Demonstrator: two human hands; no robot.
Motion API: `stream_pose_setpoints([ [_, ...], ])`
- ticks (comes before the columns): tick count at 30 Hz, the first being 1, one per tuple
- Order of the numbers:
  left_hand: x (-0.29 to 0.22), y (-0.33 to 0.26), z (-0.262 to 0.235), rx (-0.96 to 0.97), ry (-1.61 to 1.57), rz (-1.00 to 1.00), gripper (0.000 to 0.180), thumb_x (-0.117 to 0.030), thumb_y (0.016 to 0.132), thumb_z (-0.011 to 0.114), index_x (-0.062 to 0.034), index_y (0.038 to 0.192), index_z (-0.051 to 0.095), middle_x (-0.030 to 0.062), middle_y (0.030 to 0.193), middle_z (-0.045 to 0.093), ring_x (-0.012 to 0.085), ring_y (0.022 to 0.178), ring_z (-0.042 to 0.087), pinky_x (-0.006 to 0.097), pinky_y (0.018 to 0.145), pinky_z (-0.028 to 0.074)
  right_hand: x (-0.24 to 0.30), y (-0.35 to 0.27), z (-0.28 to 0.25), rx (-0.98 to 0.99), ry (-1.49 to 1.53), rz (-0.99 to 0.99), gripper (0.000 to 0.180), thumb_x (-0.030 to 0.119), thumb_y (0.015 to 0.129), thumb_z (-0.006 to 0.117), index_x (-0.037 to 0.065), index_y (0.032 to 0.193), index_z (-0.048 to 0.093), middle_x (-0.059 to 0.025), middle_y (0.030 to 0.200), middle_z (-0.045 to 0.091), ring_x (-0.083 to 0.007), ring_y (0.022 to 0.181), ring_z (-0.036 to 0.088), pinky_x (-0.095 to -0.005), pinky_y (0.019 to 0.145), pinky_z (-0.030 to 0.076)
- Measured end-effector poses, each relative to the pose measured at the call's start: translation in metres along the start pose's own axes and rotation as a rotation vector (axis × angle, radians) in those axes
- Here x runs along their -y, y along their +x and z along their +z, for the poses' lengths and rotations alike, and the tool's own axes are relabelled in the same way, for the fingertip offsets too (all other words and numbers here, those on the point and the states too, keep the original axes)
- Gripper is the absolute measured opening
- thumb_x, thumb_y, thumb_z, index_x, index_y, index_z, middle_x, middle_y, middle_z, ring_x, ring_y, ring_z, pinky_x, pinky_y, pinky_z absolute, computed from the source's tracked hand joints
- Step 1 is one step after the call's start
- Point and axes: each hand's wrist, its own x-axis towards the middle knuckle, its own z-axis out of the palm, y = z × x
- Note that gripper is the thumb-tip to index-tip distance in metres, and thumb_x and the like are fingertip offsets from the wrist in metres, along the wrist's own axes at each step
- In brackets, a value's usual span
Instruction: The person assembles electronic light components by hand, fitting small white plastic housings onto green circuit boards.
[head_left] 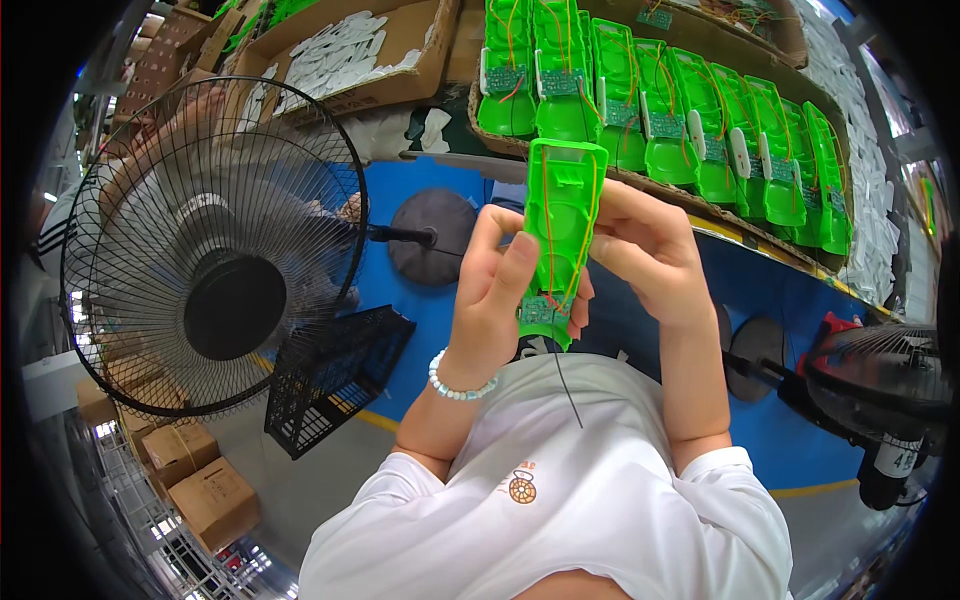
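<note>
Upright before my chest is a long bright green plastic casing half point(558, 222), its hollow side showing. My left hand point(490, 290) grips it, thumb along the left edge and fingers coming round from behind. At the casing's right edge, my right hand point(652, 258) is closed, its thumb and curled fingers against the rim; whether a wire is pinched there I cannot tell. Low in the casing sits a small green circuit board point(541, 309). Red and yellow wires run up the inside from it, and a loose black wire point(567, 385) hangs below.
Several similar wired casings point(672, 125) stand in a row in a cardboard tray ahead. White plastic parts fill a carton point(345, 98) at the far left. A large black fan point(235, 305) and a black crate point(335, 375) are on my left; another fan point(880, 375) is on my right.
</note>
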Motion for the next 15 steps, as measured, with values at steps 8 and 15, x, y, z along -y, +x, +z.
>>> stream_pose_setpoints([
  [8,0.017,0.004,0.001,-0.047,-0.002,0.036,0.034,-0.038,0.102,0.040,-0.0057,0.107,0.032,0.0207,0.077,0.062,0.0223,0.052,0.062,0.029,0.041,0.051,-0.004,0.005,0.021,-0.277,-0.057,0.075,0.035,-0.003,0.084,0.060,-0.010,0.118,0.055,-0.0122,0.087,0.066,-0.0133,0.053,0.061,-0.0234,0.035,0.047],
  [15,-0.007,0.014,0.002,-0.107,-0.074,0.099,0.038,-0.038,0.103,0.035,-0.0037,0.120,0.036,0.0193,0.078,0.062,0.0228,0.053,0.062,0.033,0.044,0.053,0.006,0.027,0.026,-0.212,-0.115,0.098,0.035,0.002,0.084,0.065,-0.007,0.117,0.057,-0.0119,0.083,0.066,-0.0112,0.057,0.061,-0.0224,0.047,0.048],
])
